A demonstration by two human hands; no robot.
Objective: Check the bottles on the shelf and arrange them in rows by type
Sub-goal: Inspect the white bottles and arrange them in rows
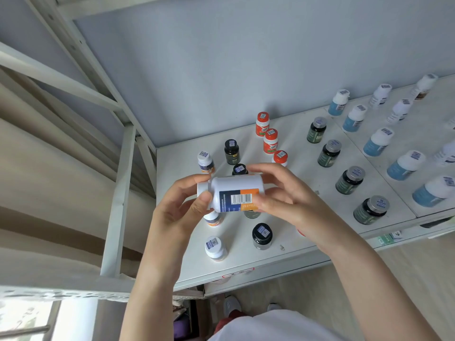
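Three rows on the right of the shelf [246, 264] look sorted: grey-capped bottles [349, 179], blue bottles [376, 142], pale bottles [400, 110]. Left hand [177, 207] and right hand [283, 193] each curl fingers round one end of a white bottle [236, 193], held sideways above the shelf's left part. Orange-capped bottles [270, 141] and black-capped bottles [262, 236] there look only loosely lined up, so roughly half done.

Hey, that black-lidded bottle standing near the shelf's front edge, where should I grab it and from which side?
Probably grip the black-lidded bottle round its lid, coming from above at the shelf front. It stands upright, its wide round lid faces up, and gaps lie all round it. Free one hand first: left hand and right hand both hold the white bottle.
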